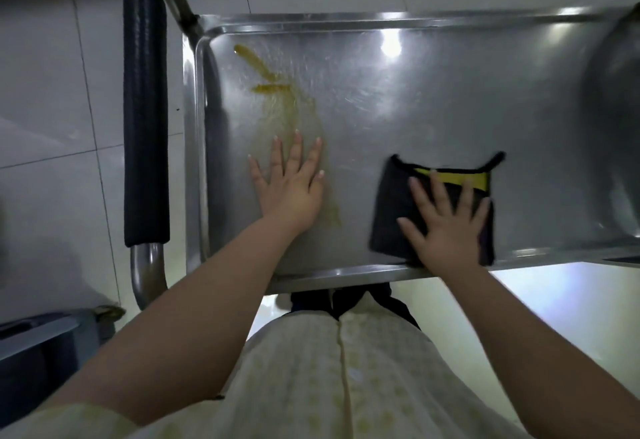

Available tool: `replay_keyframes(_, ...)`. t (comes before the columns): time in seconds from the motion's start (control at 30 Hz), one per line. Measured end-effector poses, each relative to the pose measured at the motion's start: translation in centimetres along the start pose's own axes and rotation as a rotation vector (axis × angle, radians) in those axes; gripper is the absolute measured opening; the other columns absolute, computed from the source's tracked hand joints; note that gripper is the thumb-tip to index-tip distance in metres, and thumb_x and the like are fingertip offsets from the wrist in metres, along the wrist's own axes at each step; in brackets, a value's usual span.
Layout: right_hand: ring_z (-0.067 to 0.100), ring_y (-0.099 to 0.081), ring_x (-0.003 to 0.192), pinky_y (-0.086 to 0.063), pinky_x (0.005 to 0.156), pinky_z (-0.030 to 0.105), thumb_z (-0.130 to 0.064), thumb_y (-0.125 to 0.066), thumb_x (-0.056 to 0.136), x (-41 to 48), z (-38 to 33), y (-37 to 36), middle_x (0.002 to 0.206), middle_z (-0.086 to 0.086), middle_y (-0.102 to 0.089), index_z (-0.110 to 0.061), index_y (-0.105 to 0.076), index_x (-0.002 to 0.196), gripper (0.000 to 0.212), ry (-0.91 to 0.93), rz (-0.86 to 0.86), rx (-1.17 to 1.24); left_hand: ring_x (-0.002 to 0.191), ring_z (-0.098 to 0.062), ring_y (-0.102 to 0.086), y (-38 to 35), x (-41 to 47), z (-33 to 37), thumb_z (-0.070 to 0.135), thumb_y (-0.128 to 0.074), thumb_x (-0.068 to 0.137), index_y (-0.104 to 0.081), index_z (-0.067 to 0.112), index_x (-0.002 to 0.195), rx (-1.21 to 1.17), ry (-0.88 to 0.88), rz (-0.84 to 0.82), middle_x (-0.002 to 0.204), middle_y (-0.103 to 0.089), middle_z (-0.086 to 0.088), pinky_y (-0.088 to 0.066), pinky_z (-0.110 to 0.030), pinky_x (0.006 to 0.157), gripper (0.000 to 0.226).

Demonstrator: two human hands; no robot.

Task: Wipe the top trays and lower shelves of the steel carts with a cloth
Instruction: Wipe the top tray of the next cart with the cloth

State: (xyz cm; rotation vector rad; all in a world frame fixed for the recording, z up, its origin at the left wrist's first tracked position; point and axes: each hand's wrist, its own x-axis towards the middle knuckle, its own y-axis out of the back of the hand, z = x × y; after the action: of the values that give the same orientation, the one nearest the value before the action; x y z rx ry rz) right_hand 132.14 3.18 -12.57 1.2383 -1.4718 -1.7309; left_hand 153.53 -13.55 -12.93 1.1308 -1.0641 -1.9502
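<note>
Top tray: shallow stainless-steel cart tray (433, 99), rimmed, seen from above.
Stain: yellow-brown smear (277, 92) at far left of tray, trailing toward near rim.
Cloth: folded black cloth with yellow strip (394, 203), flat on tray, right of centre, touching near rim.
Right hand (446, 227): pressed flat on cloth, fingers spread, not clenched.
Left hand (294, 189): palm flat on bare steel over smear's tail, fingers released.
Handle: black foam-wrapped steel push bar (146, 116), left of tray.
</note>
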Motion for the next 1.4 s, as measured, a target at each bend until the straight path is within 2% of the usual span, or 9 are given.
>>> replay_keyframes(0.13, 0.049, 0.000, 0.145, 0.002, 0.109, 0.073, -0.073, -0.025, 0.089, -1.3, -10.6, -0.7, 0.163, -0.008, -0.008, -0.045, -0.012, 0.153, 0.070, 0.275, 0.045, 0.001, 0.148, -0.017, 0.018, 1.9, -0.5, -0.2, 0.044, -0.019, 0.104, -0.013, 0.042, 0.153, -0.201, -0.027, -0.012, 0.163, 0.005, 0.012, 0.023, -0.051, 0.112, 0.050)
replay_keyframes(0.2, 0.046, 0.007, 0.146, 0.008, 0.108, 0.072, -0.072, -0.021, 0.091, -1.4, -12.8, -0.7, 0.163, -0.010, -0.001, -0.046, -0.009, 0.152, 0.068, 0.332, 0.013, -0.002, 0.148, -0.019, 0.017, 2.4, -1.3, -0.2, 0.042, -0.021, 0.104, -0.010, 0.038, 0.155, -0.191, -0.087, 0.070, 0.164, 0.005, 0.007, 0.021, -0.051, 0.113, 0.052)
replay_keyframes(0.3, 0.038, 0.013, 0.147, 0.014, 0.110, 0.066, -0.068, -0.012, 0.094, 0.3, -9.9, -0.2, 0.162, -0.015, 0.004, -0.049, -0.001, 0.151, 0.061, 0.177, 0.006, 0.071, 0.148, -0.024, 0.017, 1.7, -3.1, 0.8, 0.039, -0.028, 0.103, -0.004, 0.032, 0.156, -0.103, -0.191, 0.207, 0.163, 0.010, 0.001, 0.018, -0.050, 0.115, 0.059)
replay_keyframes(0.4, 0.034, 0.018, 0.147, 0.011, 0.113, 0.064, -0.061, -0.011, 0.097, 3.6, -4.9, 1.2, 0.162, -0.014, 0.006, -0.049, 0.000, 0.151, 0.057, -0.061, -0.013, 0.254, 0.149, -0.029, 0.008, -1.1, -5.5, 3.7, 0.044, -0.035, 0.101, -0.010, 0.026, 0.157, 0.040, -0.231, 0.194, 0.164, 0.004, -0.004, 0.009, -0.055, 0.117, 0.064)
replay_keyframes(0.53, 0.032, 0.010, 0.149, 0.001, 0.117, 0.058, -0.047, -0.022, 0.103, 9.6, -3.6, 2.7, 0.164, -0.006, -0.002, -0.036, -0.011, 0.154, 0.054, 0.067, 0.064, 0.251, 0.149, -0.031, 0.012, -4.4, -7.2, 5.4, 0.073, -0.015, 0.092, 0.002, 0.035, 0.155, 0.207, -0.158, 0.094, 0.163, 0.011, 0.000, 0.014, -0.066, 0.111, 0.076)
replay_keyframes(0.6, 0.032, 0.008, 0.149, 0.001, 0.118, 0.056, -0.045, -0.022, 0.103, 12.4, -4.2, 2.9, 0.164, -0.006, -0.003, -0.036, -0.010, 0.154, 0.053, 0.086, 0.047, 0.246, 0.150, -0.030, 0.006, -4.5, -7.1, 4.8, 0.077, -0.018, 0.088, -0.003, 0.040, 0.155, 0.215, -0.150, 0.107, 0.164, 0.005, 0.004, 0.012, -0.069, 0.110, 0.078)
replay_keyframes(0.87, 0.034, 0.003, 0.149, 0.003, 0.118, 0.054, -0.060, -0.008, 0.096, 14.2, -4.2, 2.1, 0.164, -0.009, -0.004, -0.039, -0.007, 0.154, 0.061, 0.073, 0.081, 0.106, 0.150, -0.025, 0.007, 0.0, -3.0, -3.4, 0.082, -0.015, 0.085, 0.000, 0.050, 0.151, 0.261, -0.096, 0.156, 0.164, 0.003, 0.010, 0.007, -0.069, 0.110, 0.075)
replay_keyframes(1.13, 0.034, 0.009, 0.148, 0.008, 0.117, 0.054, -0.063, -0.012, 0.095, 14.1, -4.1, 2.2, 0.164, -0.009, 0.000, -0.040, -0.004, 0.153, 0.063, 0.073, 0.071, 0.102, 0.150, -0.034, 0.001, -3.0, -8.9, -1.8, 0.079, -0.019, 0.087, -0.012, 0.048, 0.152, 0.243, -0.074, 0.175, 0.164, -0.002, 0.003, 0.000, -0.075, 0.107, 0.072)
replay_keyframes(1.4, 0.045, 0.020, 0.143, 0.017, 0.107, 0.069, -0.065, -0.007, 0.094, 12.9, -5.5, 2.4, 0.163, -0.005, 0.014, -0.045, 0.010, 0.151, 0.062, 0.160, -0.023, 0.012, 0.149, -0.036, -0.001, -3.3, -10.7, -1.6, 0.081, -0.021, 0.086, -0.011, 0.049, 0.152, 0.244, -0.001, 0.122, 0.164, -0.003, 0.003, 0.002, -0.076, 0.107, 0.074)
